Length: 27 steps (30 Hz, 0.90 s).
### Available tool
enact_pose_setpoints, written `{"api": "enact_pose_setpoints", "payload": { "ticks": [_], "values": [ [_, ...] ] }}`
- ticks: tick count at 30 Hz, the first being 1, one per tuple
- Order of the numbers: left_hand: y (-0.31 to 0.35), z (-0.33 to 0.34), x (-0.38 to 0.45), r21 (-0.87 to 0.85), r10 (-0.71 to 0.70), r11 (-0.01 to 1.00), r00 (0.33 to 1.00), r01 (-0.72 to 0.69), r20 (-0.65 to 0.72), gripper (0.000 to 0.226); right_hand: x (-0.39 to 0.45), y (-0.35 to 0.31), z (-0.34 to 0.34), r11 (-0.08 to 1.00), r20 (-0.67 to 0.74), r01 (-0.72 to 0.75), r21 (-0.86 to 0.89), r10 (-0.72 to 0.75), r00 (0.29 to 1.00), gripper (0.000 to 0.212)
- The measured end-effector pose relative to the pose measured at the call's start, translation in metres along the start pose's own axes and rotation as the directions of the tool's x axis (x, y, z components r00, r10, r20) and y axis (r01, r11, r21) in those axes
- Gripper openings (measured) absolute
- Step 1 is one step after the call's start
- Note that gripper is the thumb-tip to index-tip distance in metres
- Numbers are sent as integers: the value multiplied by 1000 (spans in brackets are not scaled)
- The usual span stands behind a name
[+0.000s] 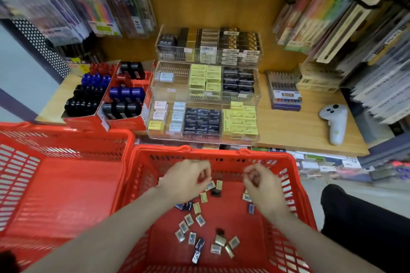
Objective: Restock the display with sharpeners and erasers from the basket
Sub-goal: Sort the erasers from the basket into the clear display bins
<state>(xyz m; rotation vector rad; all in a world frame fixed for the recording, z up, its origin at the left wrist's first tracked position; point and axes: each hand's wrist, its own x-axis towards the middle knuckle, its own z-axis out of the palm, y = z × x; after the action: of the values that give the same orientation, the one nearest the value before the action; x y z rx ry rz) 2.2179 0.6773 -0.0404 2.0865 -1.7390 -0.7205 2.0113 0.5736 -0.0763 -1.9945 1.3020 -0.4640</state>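
A red basket [233, 217] in front of me holds several small wrapped erasers and sharpeners [199, 220] scattered over its floor. Both my hands hover inside it near the far wall. My left hand [186, 180] has its fingers curled downward, with the fingertips beside a white barcoded eraser [210, 185]. My right hand [260, 184] is curled too, fingertips drawn together. Blur hides whether either hand holds anything. Beyond the basket stands the clear tiered display [170, 91] with rows of yellow, black and white eraser boxes. Two red cartons [145, 104] of black, blue and red sharpeners sit to its left.
A second red basket [55, 184] stands at my left with nothing in it. On the wooden shelf [288, 131], right of the display, lie a white controller [334, 122] and a pen box [284, 93]. Hanging stationery packs flank both sides. A dark-clothed leg [366, 228] is at lower right.
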Motion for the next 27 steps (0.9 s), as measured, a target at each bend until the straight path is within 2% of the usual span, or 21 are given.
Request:
{"api": "enact_pose_setpoints", "payload": {
  "ticks": [1,2,4,5,7,9,11,13,16,20,22,24,27],
  "values": [
    [-11,15,-6,19,-100,995,989,98,110,6,-10,15,7,992,142,-97,-77,108,984,19],
    [-24,32,-13,28,-198,980,960,197,199,10,-20,27,14,966,272,-180,-188,227,935,21],
    [-50,64,-28,77,-385,920,850,384,360,24,-34,49,25,902,424,-243,-358,389,818,36],
    [-62,78,-37,107,-464,879,779,465,422,38,-38,57,29,885,444,-260,-387,425,789,42],
    [-83,103,-57,113,-562,801,672,588,482,74,-44,70,37,859,417,-312,-406,478,773,54],
    [-97,125,-72,117,-611,750,613,651,502,100,-46,83,46,841,379,-361,-404,513,771,64],
    [-104,145,-83,168,-638,736,586,656,499,110,-43,95,55,844,361,-357,-399,503,785,75],
    [-108,157,-84,171,-646,739,614,651,454,114,-37,107,65,857,336,-330,-397,470,816,83],
    [-115,167,-73,63,-636,753,701,655,323,107,-26,121,83,858,280,-359,-366,470,837,91],
    [-112,182,-49,-14,-696,691,671,722,255,106,-16,125,109,831,194,-403,-383,499,845,99],
    [-114,189,-43,-59,-706,682,678,729,205,103,-9,121,121,822,175,-403,-402,501,847,98],
    [-119,193,-41,-29,-667,734,728,679,160,100,-5,115,133,842,178,-360,-401,458,871,94],
    [-116,195,-39,-7,-579,807,794,590,188,94,-7,98,149,904,268,-223,-366,332,904,91]
  ]
}}
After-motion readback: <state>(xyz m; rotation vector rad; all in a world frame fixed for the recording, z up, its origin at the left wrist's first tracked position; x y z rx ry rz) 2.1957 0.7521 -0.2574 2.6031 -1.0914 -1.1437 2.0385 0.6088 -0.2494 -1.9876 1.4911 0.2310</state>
